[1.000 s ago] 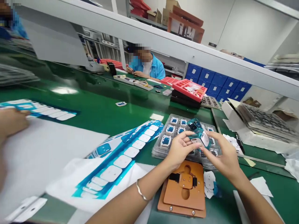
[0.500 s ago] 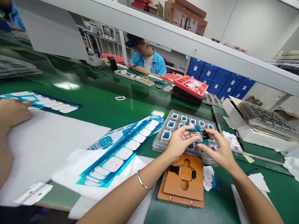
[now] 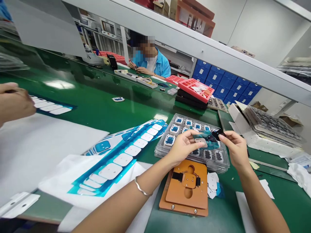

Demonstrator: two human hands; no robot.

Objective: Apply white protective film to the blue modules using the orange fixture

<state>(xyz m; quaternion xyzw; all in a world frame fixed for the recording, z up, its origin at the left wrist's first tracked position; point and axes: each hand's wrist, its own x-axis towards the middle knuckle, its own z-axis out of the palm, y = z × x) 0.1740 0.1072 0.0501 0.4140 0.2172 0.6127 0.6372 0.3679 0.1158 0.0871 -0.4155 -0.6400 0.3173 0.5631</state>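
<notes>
The green counter [image 3: 136, 113] runs across the frame. Right of centre sits a stack of clear trays [image 3: 160, 152], with an orange fixture [image 3: 173, 192] just below it in view. Above the trays, the left hand [image 3: 183, 145] pinches blue film [image 3: 206, 134] and a pale plate [image 3: 201, 141]; the right hand [image 3: 235, 149], its fingers narrow, holds a glossy dark piece [image 3: 217, 133] at the film's right end. Whether piece and film are joined, I cannot tell. The step looks like parting them: best to grip the piece by its edges, sparing its face from smudges, and draw the film back slowly, low and taut. A firm pinch guards against dropping anything into the trays.
</notes>
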